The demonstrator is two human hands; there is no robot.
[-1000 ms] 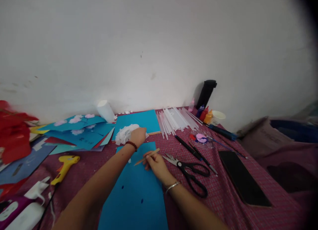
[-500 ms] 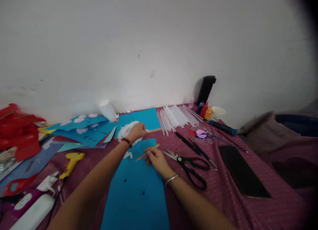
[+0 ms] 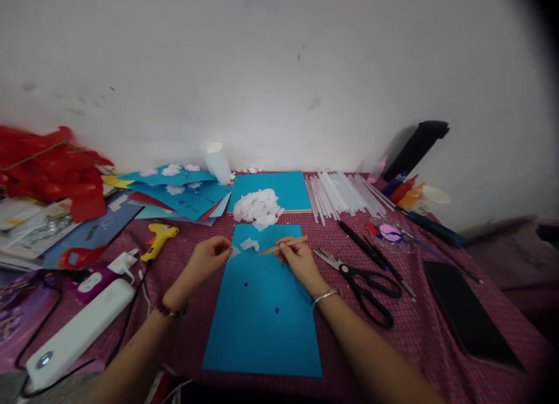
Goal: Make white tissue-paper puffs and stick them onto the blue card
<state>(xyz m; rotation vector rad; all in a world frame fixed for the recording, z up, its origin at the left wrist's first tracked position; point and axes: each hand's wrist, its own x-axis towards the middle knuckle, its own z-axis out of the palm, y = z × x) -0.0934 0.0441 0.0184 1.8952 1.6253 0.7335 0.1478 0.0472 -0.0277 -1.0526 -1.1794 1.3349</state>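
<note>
My left hand [image 3: 212, 255] is pinched on a small white paper piece [image 3: 234, 252] at the left edge of a blue sheet [image 3: 262, 340]. My right hand [image 3: 299, 263], over the sheet's upper right, grips a thin wooden stick [image 3: 268, 251] that slants down to the left. Between the hands, a few white paper scraps [image 3: 249, 244] lie on the sheet. Two small dark spots mark its middle. Beyond it, a heap of white paper pieces [image 3: 258, 206] rests against another blue sheet [image 3: 288, 188].
Black-handled scissors [image 3: 364, 282], pens [image 3: 362, 244] and a dark phone [image 3: 469, 314] lie to the right. White strips [image 3: 345, 194] and paint bottles [image 3: 408, 193] stand farther back. On the left are a yellow glue gun [image 3: 159, 240], a white power bank [image 3: 82, 331] and blue papers with pale flowers [image 3: 174, 197].
My left hand has come back from the white paper heap toward me and left, with a small piece in its fingers. My right hand still holds the stick. The view has shifted left.
</note>
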